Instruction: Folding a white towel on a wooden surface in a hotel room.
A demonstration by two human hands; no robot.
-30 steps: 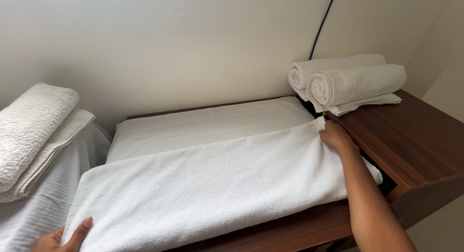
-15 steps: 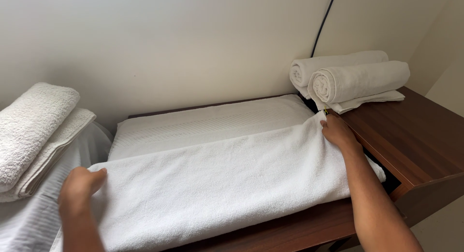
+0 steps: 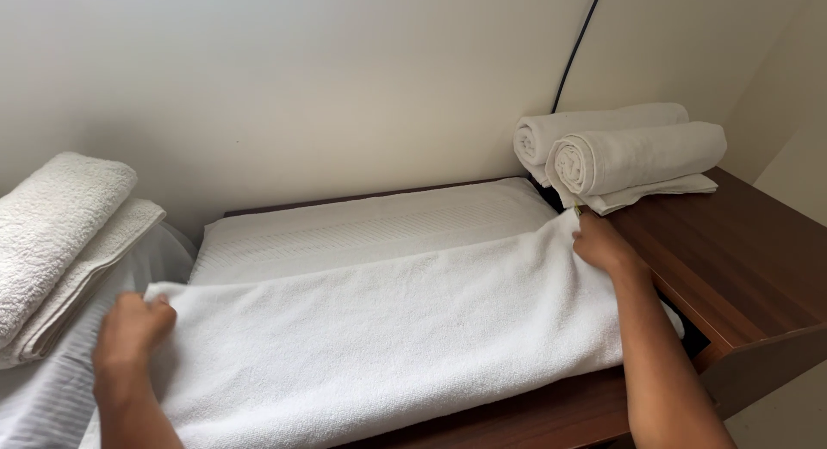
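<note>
A large white towel (image 3: 388,337) lies spread lengthwise across a dark wooden desk (image 3: 741,268), its near half folded up over the far half (image 3: 370,229). My left hand (image 3: 129,333) grips the folded layer's left corner, fingers closed on the cloth. My right hand (image 3: 603,242) pinches the right corner of the same layer, close to the rolled towels. Both forearms reach in from the bottom edge.
Two rolled white towels (image 3: 629,152) sit on a folded one at the desk's back right. A stack of folded thick white towels (image 3: 56,234) rests at the left on white cloth (image 3: 52,397). A pale wall and a black cable (image 3: 577,44) stand behind.
My left hand has carried the towel's near left corner up and away from me, folding the near edge over. My right hand has stayed at the right corner.
</note>
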